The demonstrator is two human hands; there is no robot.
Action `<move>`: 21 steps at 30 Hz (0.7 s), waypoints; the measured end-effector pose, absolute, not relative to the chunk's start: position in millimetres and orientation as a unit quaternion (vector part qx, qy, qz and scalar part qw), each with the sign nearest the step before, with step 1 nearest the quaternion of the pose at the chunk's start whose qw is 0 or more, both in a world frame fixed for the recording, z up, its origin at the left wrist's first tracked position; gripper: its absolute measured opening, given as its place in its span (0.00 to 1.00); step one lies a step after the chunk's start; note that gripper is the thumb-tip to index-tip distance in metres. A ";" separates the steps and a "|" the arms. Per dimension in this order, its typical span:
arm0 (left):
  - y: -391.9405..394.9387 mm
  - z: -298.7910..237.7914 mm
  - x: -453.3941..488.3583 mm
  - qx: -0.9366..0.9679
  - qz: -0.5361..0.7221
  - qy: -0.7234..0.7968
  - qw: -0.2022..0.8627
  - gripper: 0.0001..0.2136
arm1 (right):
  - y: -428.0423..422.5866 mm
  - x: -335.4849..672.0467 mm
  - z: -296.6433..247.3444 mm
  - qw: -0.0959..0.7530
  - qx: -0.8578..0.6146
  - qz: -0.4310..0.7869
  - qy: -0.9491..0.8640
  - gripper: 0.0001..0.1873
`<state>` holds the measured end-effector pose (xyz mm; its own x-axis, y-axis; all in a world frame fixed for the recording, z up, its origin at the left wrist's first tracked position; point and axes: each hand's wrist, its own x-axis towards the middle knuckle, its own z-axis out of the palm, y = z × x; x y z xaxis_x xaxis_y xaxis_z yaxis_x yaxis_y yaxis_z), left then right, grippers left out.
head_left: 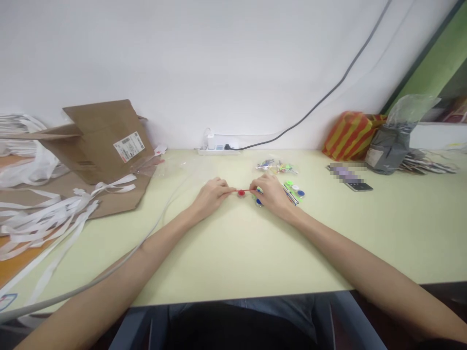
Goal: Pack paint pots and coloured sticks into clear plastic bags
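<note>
While resting on the pale yellow tabletop (233, 253), the left hand (211, 195) and right hand (273, 195) pinch with their fingers the ends of a thin red strip (241, 192) carrying a red disc. The green and blue discs (296, 190) just beside the right hand seem not yet used.

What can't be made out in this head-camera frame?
1. Head view: the ends of the red strand, covered by the fingers of the left hand and right hand.
2. Head view: the red round piece on it, too small to identify.
3. Head view: the phone, partly blurred out.
4. Head view: the label on the cardboard box, too small to read.
</note>
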<state>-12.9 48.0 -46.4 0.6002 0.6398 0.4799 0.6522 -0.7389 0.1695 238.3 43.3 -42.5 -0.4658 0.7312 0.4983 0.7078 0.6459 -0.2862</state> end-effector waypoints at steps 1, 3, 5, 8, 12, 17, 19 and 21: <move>47.8 -46.1 -12.7 -0.895 -0.263 -0.360 0.012 0.13 | 42.8 238.2 -41.4 0.300 -0.422 0.021 -0.855 0.05; 47.7 -45.5 -12.4 -0.896 -0.260 -0.360 0.014 0.13 | 42.3 238.1 -39.9 0.297 -0.422 0.022 -0.856 0.05; 47.9 -45.0 -12.2 -0.897 -0.255 -0.361 0.019 0.13 | 42.7 238.3 -39.6 0.295 -0.422 0.022 -0.857 0.06; 48.5 -44.1 -12.5 -0.903 -0.237 -0.358 0.035 0.14 | 44.4 239.1 -40.1 0.285 -0.419 0.018 -0.862 0.07; 47.8 -42.0 -13.1 -0.912 -0.202 -0.348 0.078 0.15 | 44.3 239.8 -39.8 0.261 -0.413 0.001 -0.873 0.08; 43.7 -36.6 -10.8 -0.918 -0.154 -0.333 0.151 0.15 | 39.8 237.3 -34.6 0.228 -0.400 -0.030 -0.887 0.09; 41.2 -34.0 -8.8 -0.919 -0.135 -0.326 0.179 0.16 | 38.9 236.3 -32.3 0.213 -0.391 -0.037 -0.895 0.10; 38.3 -31.5 -6.5 -0.918 -0.118 -0.320 0.202 0.16 | 39.5 236.5 -31.3 0.203 -0.380 -0.033 -0.902 0.12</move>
<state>-6.5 38.3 -31.5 0.7672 0.5406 0.3453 0.6356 -0.7131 -0.2959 236.5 39.5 -31.3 -0.6288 0.6716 0.3918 0.6987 0.7092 -0.0943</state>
